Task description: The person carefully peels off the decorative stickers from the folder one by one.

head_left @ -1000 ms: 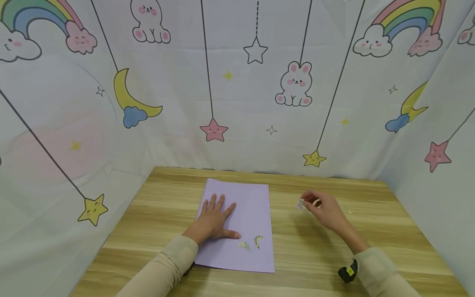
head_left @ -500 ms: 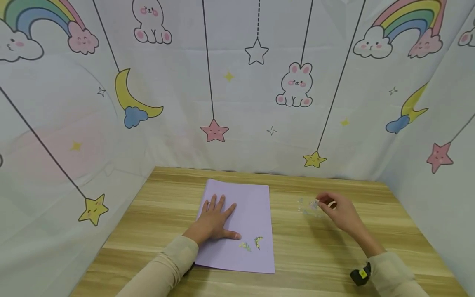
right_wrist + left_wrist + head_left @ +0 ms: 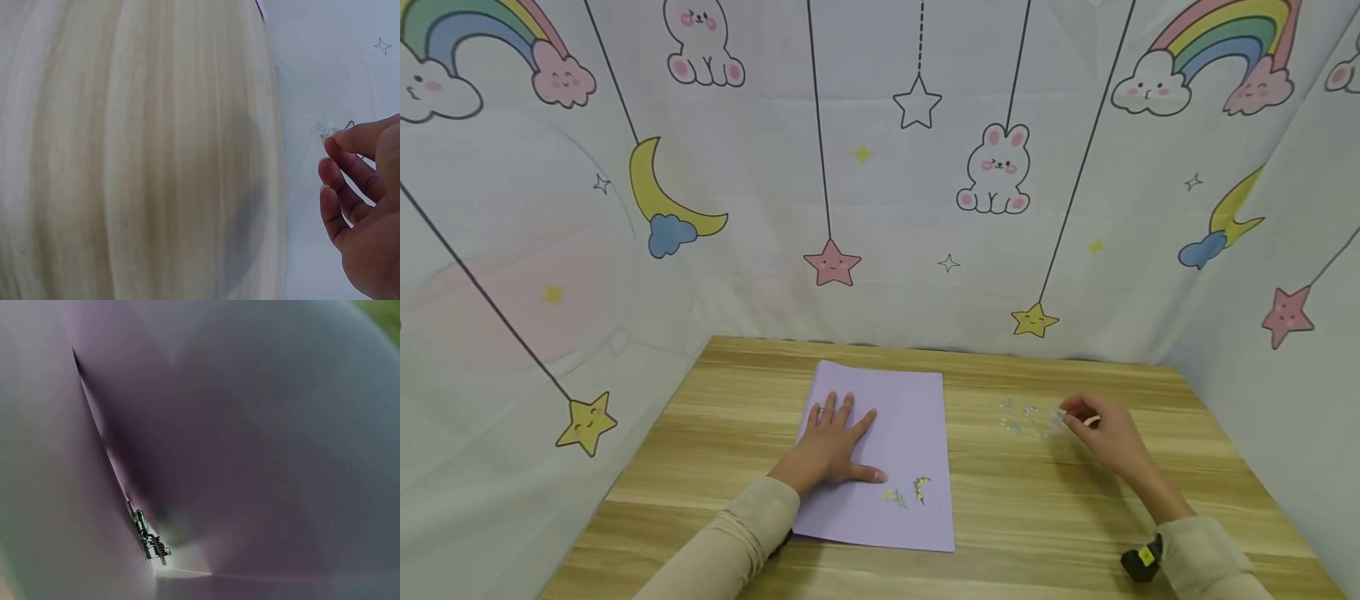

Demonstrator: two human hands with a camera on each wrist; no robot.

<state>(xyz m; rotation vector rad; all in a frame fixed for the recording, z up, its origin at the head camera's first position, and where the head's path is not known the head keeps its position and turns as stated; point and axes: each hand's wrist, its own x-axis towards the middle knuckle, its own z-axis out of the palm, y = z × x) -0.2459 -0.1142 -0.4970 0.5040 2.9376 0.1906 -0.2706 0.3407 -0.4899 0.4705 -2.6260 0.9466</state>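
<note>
My left hand [image 3: 831, 446] rests flat with spread fingers on a light purple cover [image 3: 910, 417], which looks like a thin booklet or folder. Beside its thumb, two small flower stickers [image 3: 922, 490], yellow and green, lie on the cover's lower right. Over the table's right side, my right hand [image 3: 1105, 429] pinches a small clear sticker [image 3: 1056, 418] with pale blue on it between thumb and index finger. In the right wrist view that sticker [image 3: 320, 125] sticks out past the fingertips, its print blurred. The left wrist view holds mostly the purple surface [image 3: 250, 456], close up.
Several small pale clear stickers [image 3: 1017, 428] lie on the wooden table [image 3: 1000, 517], just left of my right hand. A white cloth [image 3: 887, 308] with cartoon prints hangs behind the table and along both sides. A black wrist device [image 3: 1141, 562] sits at my right cuff.
My right hand has moved rightward, holding a clear sticker. Small clear stickers now show on the table where that hand was. My left hand stays in place on the purple cover.
</note>
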